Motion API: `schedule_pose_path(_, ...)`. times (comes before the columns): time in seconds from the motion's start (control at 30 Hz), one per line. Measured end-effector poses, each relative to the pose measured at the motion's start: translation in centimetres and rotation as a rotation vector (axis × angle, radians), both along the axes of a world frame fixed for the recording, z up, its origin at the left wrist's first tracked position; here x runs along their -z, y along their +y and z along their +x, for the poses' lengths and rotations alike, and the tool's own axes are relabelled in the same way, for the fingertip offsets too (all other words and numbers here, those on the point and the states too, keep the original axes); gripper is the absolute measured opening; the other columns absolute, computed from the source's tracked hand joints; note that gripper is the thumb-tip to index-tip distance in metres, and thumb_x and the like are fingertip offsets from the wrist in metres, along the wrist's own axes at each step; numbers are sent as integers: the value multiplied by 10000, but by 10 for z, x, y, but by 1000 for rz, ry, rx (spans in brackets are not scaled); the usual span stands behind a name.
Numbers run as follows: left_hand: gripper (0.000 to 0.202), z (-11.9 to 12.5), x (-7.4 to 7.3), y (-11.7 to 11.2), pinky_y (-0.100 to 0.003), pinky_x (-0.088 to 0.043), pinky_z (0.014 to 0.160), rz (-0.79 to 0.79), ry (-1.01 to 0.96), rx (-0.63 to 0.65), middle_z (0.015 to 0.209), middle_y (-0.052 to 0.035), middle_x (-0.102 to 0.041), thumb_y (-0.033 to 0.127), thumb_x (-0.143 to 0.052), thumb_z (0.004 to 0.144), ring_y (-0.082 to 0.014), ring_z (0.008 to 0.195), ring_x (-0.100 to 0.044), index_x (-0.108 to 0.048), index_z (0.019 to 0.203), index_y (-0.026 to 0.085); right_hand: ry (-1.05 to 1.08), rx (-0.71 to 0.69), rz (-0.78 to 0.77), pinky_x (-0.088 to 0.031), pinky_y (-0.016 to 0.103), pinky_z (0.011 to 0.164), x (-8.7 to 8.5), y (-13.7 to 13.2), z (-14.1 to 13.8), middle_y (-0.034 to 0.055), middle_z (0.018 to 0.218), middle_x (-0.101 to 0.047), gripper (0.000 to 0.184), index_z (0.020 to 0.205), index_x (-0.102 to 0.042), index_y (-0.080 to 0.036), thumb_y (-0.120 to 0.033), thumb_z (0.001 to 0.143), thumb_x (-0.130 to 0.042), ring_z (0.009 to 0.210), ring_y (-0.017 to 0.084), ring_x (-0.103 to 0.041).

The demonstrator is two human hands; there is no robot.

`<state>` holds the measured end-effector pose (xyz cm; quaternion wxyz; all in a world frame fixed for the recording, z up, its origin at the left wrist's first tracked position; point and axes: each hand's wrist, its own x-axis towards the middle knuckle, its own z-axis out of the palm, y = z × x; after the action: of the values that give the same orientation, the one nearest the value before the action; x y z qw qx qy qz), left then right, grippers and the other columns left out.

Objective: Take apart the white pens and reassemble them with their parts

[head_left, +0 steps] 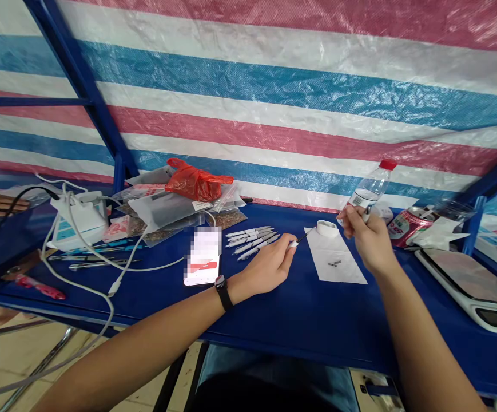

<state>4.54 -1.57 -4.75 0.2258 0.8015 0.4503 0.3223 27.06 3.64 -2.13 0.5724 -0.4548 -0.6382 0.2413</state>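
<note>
My left hand (274, 266), with a dark watch on the wrist, is closed around a white pen part (293, 244). A thin dark pen refill (306, 235) sticks out of it toward the right. My right hand (366, 234) is raised over the paper's right side, its fingers pinched on a small silvery-white pen part (366, 214), mostly hidden. Several grey-and-white pens (252, 240) lie side by side left of my left hand. Between my hands, a white paper sheet (338, 252) bears a few tiny dark pieces (334, 264) and a white ring-shaped roll (327, 229) at its top.
A phone (203, 257) lies left of the pens. Farther left are cables (80, 212), loose pens (98, 263) and a pink-handled tool (40, 286). Plastic bags (197, 183) are heaped behind. A bottle (370, 186), a can (410, 227) and a scale (480, 280) stand right.
</note>
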Motion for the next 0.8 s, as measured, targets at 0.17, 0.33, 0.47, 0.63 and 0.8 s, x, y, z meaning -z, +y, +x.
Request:
schedule_pose_path(0.17, 222, 0, 1, 2, -262, -316, 658, -30, -105, 12, 757, 29, -504, 366, -308, 1005, -128, 646, -457, -471, 1075, 232, -553, -101, -238, -398, 339, 622, -5, 1, 46, 57, 675, -585, 694, 690, -653, -181, -863, 722, -529, 640, 194, -499)
schedule_pose_path(0.33, 133, 0, -4, 1, -256, -271, 655, -94, -154, -19, 717, 55, -452, 336, -358, 989, -117, 623, -422, -447, 1007, 239, -758, -288, -379, -302, 285, 544, -2, 1, 43, 1, 605, -427, 509, 701, -685, -183, -692, 680, -668, 574, 145, -381)
schedule_pose_path(0.47, 89, 1, -10, -2, -244, -277, 656, -182, -232, -54, 682, 68, -424, 305, -380, 982, -109, 610, -414, -428, 942, 242, -790, -401, -449, -303, 275, 550, 6, 8, 38, 1, 599, -470, 402, 717, -698, -169, -569, 689, -675, 587, 150, -412)
schedule_pose_path(0.63, 172, 2, -11, -3, -234, -261, 617, -225, -300, -66, 638, 73, -406, 389, -399, 991, -100, 592, -403, -449, 920, 240, -765, -436, -512, -365, 308, 639, 10, 9, 36, 41, 683, -602, 405, 669, -641, -157, -561, 680, -660, 678, 191, -512)
schedule_pose_path(0.8, 274, 2, -11, -3, -195, -254, 548, -373, -436, 50, 634, 78, -375, 475, -453, 965, -58, 544, -340, -461, 849, 226, -538, -373, -440, -394, 313, 670, 2, 1, 29, 48, 786, -603, 470, 784, -658, -158, -621, 707, -697, 726, 186, -518)
